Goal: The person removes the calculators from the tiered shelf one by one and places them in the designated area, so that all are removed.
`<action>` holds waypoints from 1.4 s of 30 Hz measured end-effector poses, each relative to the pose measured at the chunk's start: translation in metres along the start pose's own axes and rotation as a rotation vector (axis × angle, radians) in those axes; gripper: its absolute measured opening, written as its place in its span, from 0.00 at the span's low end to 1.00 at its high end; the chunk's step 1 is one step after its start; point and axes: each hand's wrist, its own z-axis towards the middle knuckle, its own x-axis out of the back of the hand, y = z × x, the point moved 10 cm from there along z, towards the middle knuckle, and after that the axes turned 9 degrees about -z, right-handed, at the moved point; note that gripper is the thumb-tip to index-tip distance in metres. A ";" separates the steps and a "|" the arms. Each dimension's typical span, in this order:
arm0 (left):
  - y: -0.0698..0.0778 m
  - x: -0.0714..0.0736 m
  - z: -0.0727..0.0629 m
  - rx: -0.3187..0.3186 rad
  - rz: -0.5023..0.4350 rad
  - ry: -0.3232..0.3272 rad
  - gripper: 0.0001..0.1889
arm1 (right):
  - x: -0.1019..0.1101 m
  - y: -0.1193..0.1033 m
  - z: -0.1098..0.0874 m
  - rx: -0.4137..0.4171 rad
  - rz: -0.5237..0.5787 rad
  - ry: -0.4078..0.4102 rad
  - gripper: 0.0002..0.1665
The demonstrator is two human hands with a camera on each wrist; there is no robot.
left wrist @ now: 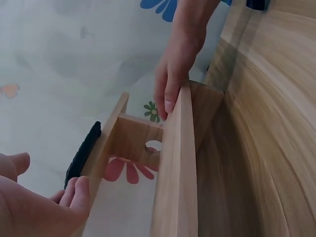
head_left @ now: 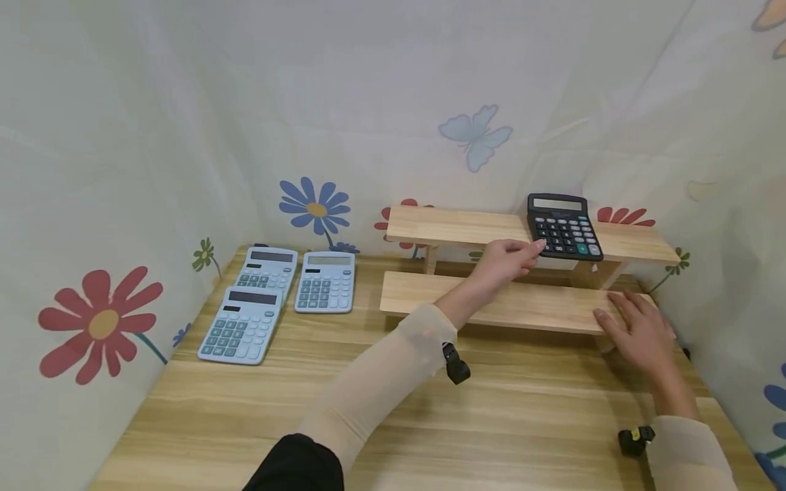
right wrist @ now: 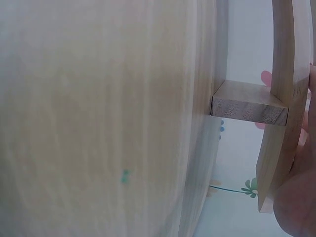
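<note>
A black calculator (head_left: 561,225) lies face up on the upper shelf board (head_left: 467,224) of a two-tier wooden stand, its lower end at the board's front edge. My left hand (head_left: 505,264) is at the calculator's lower left corner. In the left wrist view, its thumb and fingers (left wrist: 79,197) stand apart, the fingertips close to the calculator's edge (left wrist: 83,155). My right hand (head_left: 641,327) rests with spread fingers on the right end of the lower board (head_left: 540,307). Only part of that hand (right wrist: 296,202) shows in the right wrist view.
Three pale blue calculators lie on the left of the wooden table (head_left: 491,423): one in front (head_left: 239,324) overlaps another (head_left: 270,262), and the third (head_left: 325,281) lies beside them. A patterned curtain (head_left: 381,88) hangs right behind the stand and along both sides.
</note>
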 end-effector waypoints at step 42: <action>-0.039 -0.018 0.020 0.087 -0.247 0.137 0.04 | -0.002 0.003 -0.001 -0.006 0.013 0.011 0.46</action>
